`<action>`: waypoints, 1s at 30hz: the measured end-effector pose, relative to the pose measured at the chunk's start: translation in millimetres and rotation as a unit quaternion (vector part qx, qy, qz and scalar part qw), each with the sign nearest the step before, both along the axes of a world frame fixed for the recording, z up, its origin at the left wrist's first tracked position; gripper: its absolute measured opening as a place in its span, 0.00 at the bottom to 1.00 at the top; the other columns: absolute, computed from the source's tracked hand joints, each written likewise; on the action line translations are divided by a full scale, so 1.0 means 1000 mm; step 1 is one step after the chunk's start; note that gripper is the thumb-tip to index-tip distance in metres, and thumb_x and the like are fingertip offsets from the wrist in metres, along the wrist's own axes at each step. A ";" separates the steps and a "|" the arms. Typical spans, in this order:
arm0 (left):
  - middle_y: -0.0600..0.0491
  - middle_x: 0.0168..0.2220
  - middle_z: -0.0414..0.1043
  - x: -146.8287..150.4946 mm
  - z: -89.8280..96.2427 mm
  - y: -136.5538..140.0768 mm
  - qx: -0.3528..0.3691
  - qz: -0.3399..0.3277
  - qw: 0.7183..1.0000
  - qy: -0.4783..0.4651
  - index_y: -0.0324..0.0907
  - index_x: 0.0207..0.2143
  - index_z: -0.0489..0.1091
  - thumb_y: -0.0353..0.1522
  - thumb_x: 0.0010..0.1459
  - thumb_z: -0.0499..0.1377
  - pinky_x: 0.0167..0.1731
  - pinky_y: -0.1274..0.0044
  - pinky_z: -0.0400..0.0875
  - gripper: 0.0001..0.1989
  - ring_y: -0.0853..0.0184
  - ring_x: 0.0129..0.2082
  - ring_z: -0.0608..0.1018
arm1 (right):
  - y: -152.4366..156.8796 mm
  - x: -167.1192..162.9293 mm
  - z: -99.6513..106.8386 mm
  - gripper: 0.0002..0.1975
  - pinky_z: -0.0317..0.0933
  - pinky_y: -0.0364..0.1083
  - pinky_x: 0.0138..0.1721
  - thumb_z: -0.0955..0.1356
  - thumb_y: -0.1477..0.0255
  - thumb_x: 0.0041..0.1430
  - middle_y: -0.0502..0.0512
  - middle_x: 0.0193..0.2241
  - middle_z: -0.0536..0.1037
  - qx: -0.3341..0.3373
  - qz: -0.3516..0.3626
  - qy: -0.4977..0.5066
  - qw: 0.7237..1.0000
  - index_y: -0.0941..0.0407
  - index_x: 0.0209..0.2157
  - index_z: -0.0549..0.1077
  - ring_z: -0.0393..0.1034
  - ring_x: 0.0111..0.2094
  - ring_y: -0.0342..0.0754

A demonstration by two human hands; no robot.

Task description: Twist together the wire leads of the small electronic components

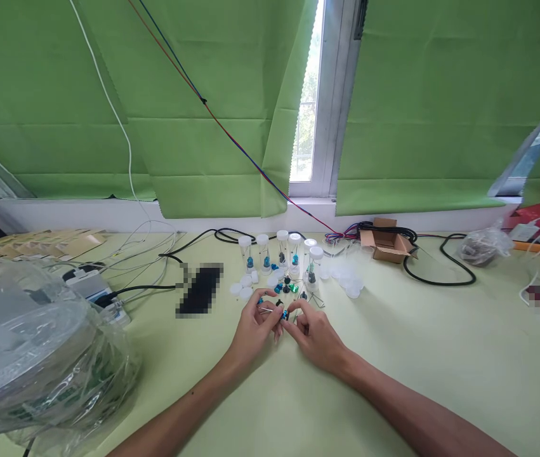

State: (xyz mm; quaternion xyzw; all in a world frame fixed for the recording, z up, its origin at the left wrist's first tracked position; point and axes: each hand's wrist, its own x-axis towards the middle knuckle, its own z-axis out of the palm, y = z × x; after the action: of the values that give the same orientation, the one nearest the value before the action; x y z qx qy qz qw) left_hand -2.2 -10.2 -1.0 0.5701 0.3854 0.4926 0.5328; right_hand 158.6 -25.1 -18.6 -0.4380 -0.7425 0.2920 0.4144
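Observation:
My left hand (254, 322) and my right hand (316, 331) meet low over the table, fingertips closed in a pinch. Between them is a small blue and black part (284, 315), partly hidden by the fingers. A thin metal rod (266, 310) shows at my left fingers; its far end is covered. Just beyond the hands lie loose small blue, black and green parts (287, 287). Bent thin metal pieces, like hex keys (317, 301), rest past my right fingers. Several clear tubes with white caps (282, 251) stand upright behind, with blue or dark parts inside.
White round caps (241, 291) lie left of the tubes, clear plastic pieces (351, 280) to the right. An open cardboard box (388, 244) sits among black cables (445, 279) at the back. A large plastic-wrapped object (46, 355) fills the left; a power strip (103, 293) is behind it.

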 end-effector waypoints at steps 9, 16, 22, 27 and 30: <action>0.61 0.24 0.66 0.002 0.004 -0.003 0.002 -0.013 1.000 0.005 0.45 0.43 0.59 0.37 0.58 0.60 0.19 0.80 0.67 0.14 0.73 0.18 0.71 | 0.001 0.001 -0.001 0.07 0.46 0.41 0.23 0.62 0.67 0.65 0.40 0.15 0.59 0.009 -0.007 -0.015 1.000 0.55 0.35 0.65 0.50 0.17 0.41; 0.61 0.24 0.66 0.002 0.006 -0.003 0.003 -0.017 1.000 0.011 0.45 0.43 0.59 0.37 0.58 0.60 0.18 0.79 0.66 0.14 0.73 0.17 0.71 | 0.001 0.001 -0.001 0.08 0.46 0.41 0.22 0.61 0.67 0.65 0.42 0.15 0.61 0.005 -0.006 -0.015 1.000 0.54 0.33 0.65 0.51 0.17 0.41; 0.61 0.23 0.66 0.002 0.005 -0.003 -0.004 -0.022 1.000 0.006 0.45 0.43 0.59 0.37 0.57 0.60 0.17 0.79 0.66 0.15 0.73 0.17 0.71 | 0.001 0.001 0.000 0.09 0.45 0.41 0.23 0.60 0.68 0.66 0.43 0.16 0.63 0.012 -0.002 -0.021 1.000 0.54 0.31 0.65 0.52 0.18 0.41; 0.61 0.22 0.66 0.003 0.009 -0.004 -0.015 -0.023 1.000 0.007 0.44 0.42 0.60 0.38 0.55 0.62 0.17 0.79 0.67 0.17 0.72 0.16 0.71 | 0.000 0.002 0.001 0.10 0.47 0.41 0.23 0.59 0.69 0.66 0.45 0.18 0.65 0.019 0.005 -0.025 1.000 0.54 0.30 0.64 0.53 0.19 0.41; 0.61 0.23 0.66 0.004 0.013 -0.006 -0.026 -0.021 0.999 0.003 0.44 0.42 0.60 0.38 0.53 0.64 0.17 0.79 0.67 0.19 0.72 0.17 0.71 | 0.000 0.003 0.001 0.12 0.49 0.41 0.24 0.59 0.69 0.67 0.45 0.19 0.65 0.028 0.010 -0.031 0.999 0.55 0.29 0.64 0.53 0.20 0.41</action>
State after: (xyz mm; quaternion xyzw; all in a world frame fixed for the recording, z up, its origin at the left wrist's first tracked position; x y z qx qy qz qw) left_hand 1.8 -16.4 12.2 0.5659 0.3876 0.4692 0.5563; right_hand 161.4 -24.9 -17.3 -0.4275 -0.7674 0.2611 0.4002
